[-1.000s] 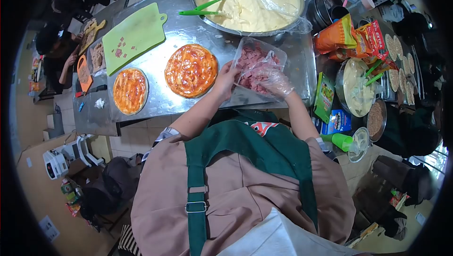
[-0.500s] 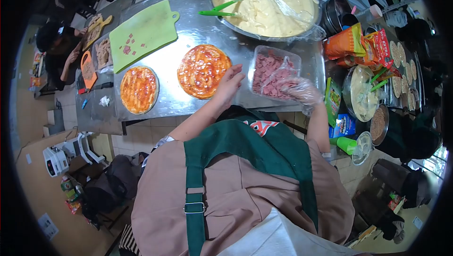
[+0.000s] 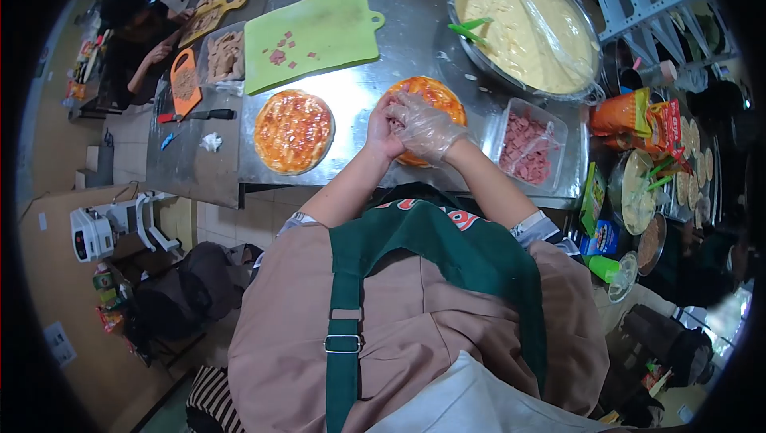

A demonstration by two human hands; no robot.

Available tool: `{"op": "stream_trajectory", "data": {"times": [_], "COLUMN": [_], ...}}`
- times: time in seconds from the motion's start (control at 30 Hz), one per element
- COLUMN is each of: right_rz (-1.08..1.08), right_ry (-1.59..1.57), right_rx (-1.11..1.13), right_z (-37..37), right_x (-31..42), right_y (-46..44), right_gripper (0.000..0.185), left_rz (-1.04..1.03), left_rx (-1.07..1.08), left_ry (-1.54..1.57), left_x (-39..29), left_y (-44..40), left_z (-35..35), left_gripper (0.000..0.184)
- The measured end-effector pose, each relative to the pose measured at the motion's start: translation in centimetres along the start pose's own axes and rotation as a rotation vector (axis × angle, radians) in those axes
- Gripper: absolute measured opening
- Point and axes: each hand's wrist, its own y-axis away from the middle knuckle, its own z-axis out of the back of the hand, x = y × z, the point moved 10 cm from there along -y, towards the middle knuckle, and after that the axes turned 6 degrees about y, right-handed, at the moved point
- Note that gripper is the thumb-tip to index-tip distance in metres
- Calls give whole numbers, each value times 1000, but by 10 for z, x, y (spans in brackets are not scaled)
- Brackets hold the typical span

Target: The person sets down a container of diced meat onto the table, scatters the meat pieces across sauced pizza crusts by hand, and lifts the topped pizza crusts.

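My bare left hand [image 3: 384, 127] and my right hand [image 3: 428, 127], in a clear plastic glove, meet over the near left part of a sauced pizza base [image 3: 441, 96]. The left fingers are curled against the gloved ones. A little pink diced ham seems to show between the hands, mostly hidden by my fingers. More diced ham [image 3: 527, 150] fills a clear plastic tub [image 3: 562, 136] right of my right hand. A second sauced base [image 3: 293, 131] lies to the left, with red sauce and pale streaks on top.
A green cutting board [image 3: 335, 34] with scattered ham bits lies behind. At the back right stands a large bowl [image 3: 594, 74] of creamy yellow mixture. A knife [image 3: 203, 115] lies on the left table, near another person's arm [image 3: 144, 74]. Snack bags [image 3: 622, 114] stand right.
My gloved right hand has left the ham tub and moved left to the pizza base. My left hand has come against it, its fingers now curled. The view has shifted.
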Motion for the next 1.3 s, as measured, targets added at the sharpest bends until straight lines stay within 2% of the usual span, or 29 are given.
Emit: {"op": "stream_trajectory", "data": {"times": [0.07,0.13,0.27,0.33,0.4,0.47,0.53,0.67,0.77,0.87,0.97,1.03,1.13,1.23,1.3], "right_rz": [13,-51,-97,-62,-74,-450,-414,-515,-534,-528,-544,-539,-585,-585,-571], "right_ry": [-13,-263,-456,-594,-561,-799,-715,-767,-786,-734,-811,-1026,-1124,-955,-949], "right_rx": [12,228,403,167,132,162,109,39,38,91,43,-112,-44,-126,-173], "right_z": [-6,-6,-18,-18,-11,-19,-28,-24,-39,-52,-75,-62,-68,-59,-57], "right_x": [11,23,27,16,21,-1,-14,-8,-3,-3,-26,-31,-35,-37,-35], "right_y": [-11,-24,-40,-50,-60,-54,-62,-66,-75,-75,-74,-71,-64,-55,-49], "right_gripper": [33,28,27,29,26,23,22,22,23,22,23,21,16,15,14], "left_rz": [-15,-50,-26,30,35,41,-43,-12,77,110,119,137,138,167,196], "left_rx": [39,-11,-36,65,85,105,-80,-101,2,-83,-8,-41,-73,-92,-121], "left_ry": [92,108,163,157,157,155,147,101,62,-67,-81,-54,-126,-213,-230], "left_x": [-18,-33,-56,-62,-71,-76,-84,-89,-86,-84,-87,-88,-87,-83,-81], "left_y": [1,3,5,2,8,12,14,12,9,15,17,23,28,29,27], "left_z": [11,24,42,43,42,36,46,58,51,56,51,54,51,53,58], "left_gripper": [32,31,25,22,21,20,18,18,18,17,23,21,17,15,15]}}
